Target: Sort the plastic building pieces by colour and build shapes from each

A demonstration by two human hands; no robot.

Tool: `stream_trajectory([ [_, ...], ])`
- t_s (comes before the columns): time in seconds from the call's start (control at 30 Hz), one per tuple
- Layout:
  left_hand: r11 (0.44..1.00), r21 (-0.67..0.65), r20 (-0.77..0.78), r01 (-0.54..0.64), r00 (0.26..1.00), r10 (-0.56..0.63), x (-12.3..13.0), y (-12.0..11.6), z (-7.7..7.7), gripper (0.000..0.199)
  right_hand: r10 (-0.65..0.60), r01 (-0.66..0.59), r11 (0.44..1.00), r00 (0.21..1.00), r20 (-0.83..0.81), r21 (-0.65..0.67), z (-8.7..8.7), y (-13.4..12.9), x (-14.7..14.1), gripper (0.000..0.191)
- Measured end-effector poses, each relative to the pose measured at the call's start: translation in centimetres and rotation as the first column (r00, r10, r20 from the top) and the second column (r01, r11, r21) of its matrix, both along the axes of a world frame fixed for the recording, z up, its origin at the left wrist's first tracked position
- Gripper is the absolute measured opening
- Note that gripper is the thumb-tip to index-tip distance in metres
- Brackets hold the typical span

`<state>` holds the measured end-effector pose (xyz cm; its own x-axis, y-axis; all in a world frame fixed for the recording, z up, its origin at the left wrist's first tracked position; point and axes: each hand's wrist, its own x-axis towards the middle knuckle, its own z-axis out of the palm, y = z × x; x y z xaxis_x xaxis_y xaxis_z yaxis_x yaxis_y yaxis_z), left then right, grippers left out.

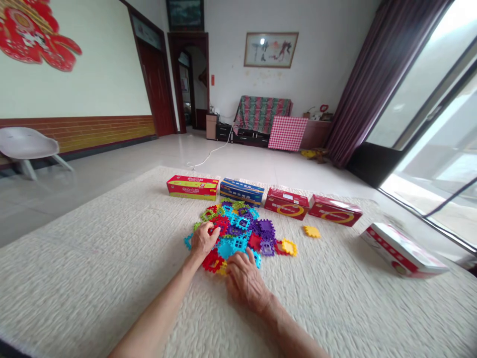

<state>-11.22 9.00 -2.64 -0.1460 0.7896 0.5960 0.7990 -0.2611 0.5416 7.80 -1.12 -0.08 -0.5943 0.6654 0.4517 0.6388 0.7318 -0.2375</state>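
A heap of toothed plastic building tiles in several colours lies on the pale quilted cover [112,278]. At the heap's left side, my left hand [203,242] has its thumb and fingers closed on a red tile [222,224]. My right hand [246,279] bends over the near edge, its fingers apart and touching the pile; what lies beneath the palm is hidden. Between the hands show a light blue tile [225,248] and a yellow tile [222,269]. Purple tiles [267,227] sit to the right, and another yellow tile [289,247] rests at the right end.
Behind the heap stand a red-and-yellow box [193,189], a blue box [242,192] and two dark red boxes [286,204]. A white-and-red box [404,251] lies at the right. One loose yellow tile [312,231] sits apart. A white chair [28,144] is far left.
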Motion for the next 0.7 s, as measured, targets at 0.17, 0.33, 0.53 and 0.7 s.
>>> stream_trajectory([
  [0.17,1.000,0.009,-0.025,0.029,0.999,-0.029,0.1,2.3,0.3,0.022,0.016,-0.017,0.998,1.000,-0.018,-0.067,0.2,-0.1,0.3,0.012],
  [0.33,0.991,0.060,-0.097,0.119,0.989,-0.112,-0.1,1.7,0.6,0.024,0.009,-0.009,0.991,1.000,-0.001,-0.135,1.0,-0.3,0.2,0.016],
  [0.53,0.966,0.058,-0.147,0.250,0.960,-0.240,0.8,0.3,1.6,0.022,-0.058,0.058,0.998,0.993,0.107,0.010,0.0,0.1,-0.7,0.010],
  [0.7,0.940,0.083,-0.091,0.332,0.942,-0.324,1.5,-0.4,2.5,0.021,-0.019,0.015,0.997,0.999,0.050,0.082,-0.5,0.2,-0.3,0.012],
])
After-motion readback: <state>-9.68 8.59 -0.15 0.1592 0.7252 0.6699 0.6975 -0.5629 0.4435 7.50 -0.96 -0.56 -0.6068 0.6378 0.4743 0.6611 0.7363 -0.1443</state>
